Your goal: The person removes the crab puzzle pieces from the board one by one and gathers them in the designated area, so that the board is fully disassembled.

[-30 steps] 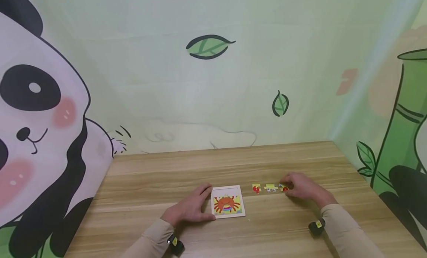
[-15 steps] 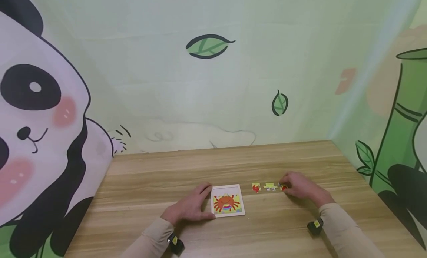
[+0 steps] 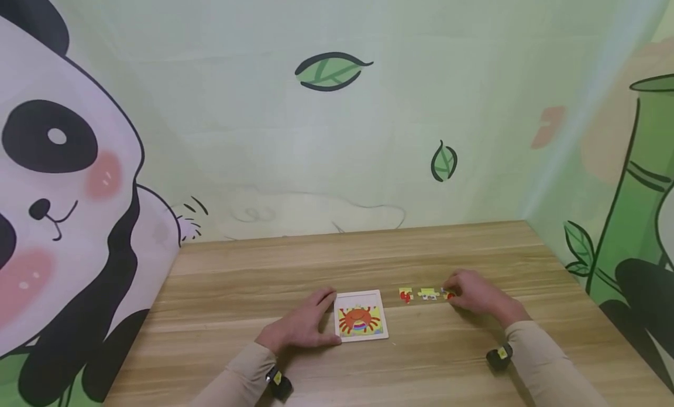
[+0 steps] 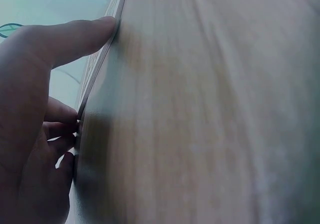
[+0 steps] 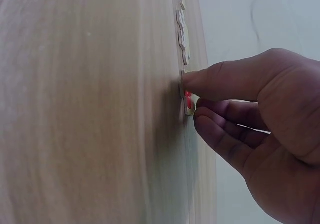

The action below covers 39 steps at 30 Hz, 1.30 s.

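Note:
A square jigsaw puzzle board (image 3: 361,321) with a red crab picture and a pale border lies on the table; the upper strip of its recess is bare. Along its left side my left hand (image 3: 301,325) holds it, thumb at the near corner and fingers toward the far one. To the right, my right hand (image 3: 476,293) pinches a small red and yellow puzzle piece (image 5: 188,100), partly hidden by thumb and fingertips. That piece is at the tabletop. Two more pieces lie between board and hand: a red and yellow piece (image 3: 405,295) and a yellow piece with eyes (image 3: 428,293).
The wood-grain table (image 3: 253,266) meets a pale green backdrop (image 3: 263,132) at its far edge. A panda drawing (image 3: 68,190) covers the left side, and green bamboo (image 3: 632,202) is printed on the right.
Both hands keep their places, the left at the board and the right at the rightmost piece. The head view shifts only slightly.

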### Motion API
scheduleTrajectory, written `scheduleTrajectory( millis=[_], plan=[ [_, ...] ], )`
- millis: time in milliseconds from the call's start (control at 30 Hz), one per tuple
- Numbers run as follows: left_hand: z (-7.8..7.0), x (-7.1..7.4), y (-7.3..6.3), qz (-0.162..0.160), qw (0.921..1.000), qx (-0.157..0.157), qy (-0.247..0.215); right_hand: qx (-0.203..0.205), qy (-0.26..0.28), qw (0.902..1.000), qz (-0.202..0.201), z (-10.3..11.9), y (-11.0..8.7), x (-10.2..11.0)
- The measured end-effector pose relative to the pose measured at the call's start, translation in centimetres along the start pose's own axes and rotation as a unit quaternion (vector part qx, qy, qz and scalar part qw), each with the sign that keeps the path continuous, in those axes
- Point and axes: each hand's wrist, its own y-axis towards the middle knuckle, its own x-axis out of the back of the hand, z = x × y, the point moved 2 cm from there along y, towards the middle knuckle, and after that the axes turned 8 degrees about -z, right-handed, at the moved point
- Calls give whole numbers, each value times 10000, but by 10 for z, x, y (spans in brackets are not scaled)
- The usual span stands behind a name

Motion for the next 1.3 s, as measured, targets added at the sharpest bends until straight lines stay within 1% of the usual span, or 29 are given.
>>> scheduleTrajectory(
  millis=[267, 567, 700, 867, 1167, 1300],
  plan=[
    [1, -1, 1, -11, 10000, 1, 39, -260, 91, 9996, -29, 6, 4, 2],
    [0, 0, 1, -19, 10000, 14, -16, -447, 318, 9985, 62, 25, 13, 2],
    [-1, 0, 1, 2, 10000, 31, -6, -390, 417, 9983, 80, 33, 17, 2],
    [-2, 1, 1, 48, 10000, 45, -3, -220, 424, 9988, 87, 39, 21, 0],
    [-2, 1, 0, 33, 10000, 66, -27, -172, 443, 9988, 113, 53, 33, -6],
    [-1, 0, 1, 13, 10000, 61, -49, -72, 491, 9987, 116, 62, 37, -6]
  ],
)
